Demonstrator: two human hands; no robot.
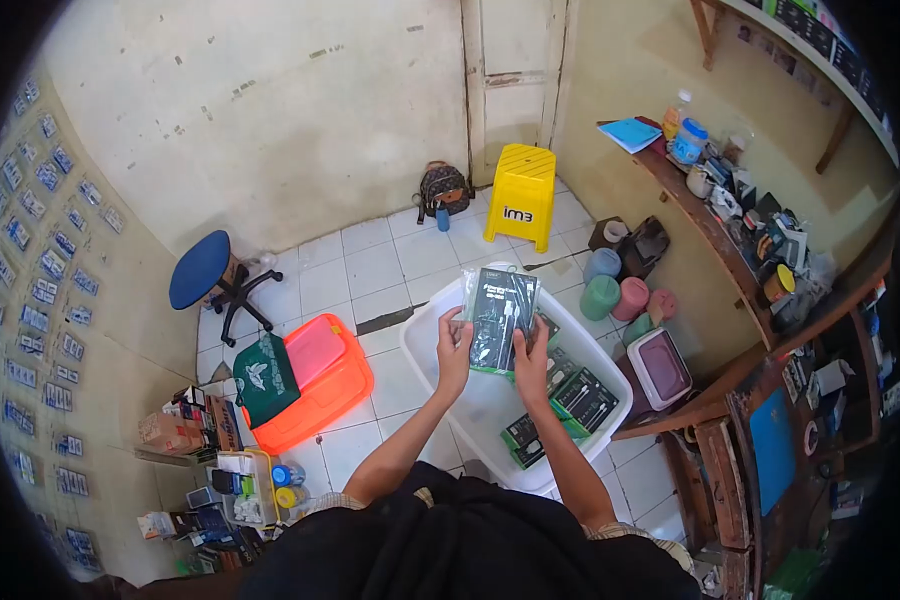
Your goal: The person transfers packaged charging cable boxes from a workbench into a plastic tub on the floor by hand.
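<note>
A dark green-black box in clear plastic wrap is held up over a white tub. My left hand grips its left edge, fingers partly behind it. On the lower right side my right hand has its thumb on the front, the other fingers largely hidden. Inside the tub, several similar dark boxes with green edges lie along the right side. The print on the held box is too small to read fully.
Left of the tub lies an orange lid with a green bag on it. A blue swivel stool, a yellow step stool and a backpack stand farther back. A cluttered wooden shelf runs along the right.
</note>
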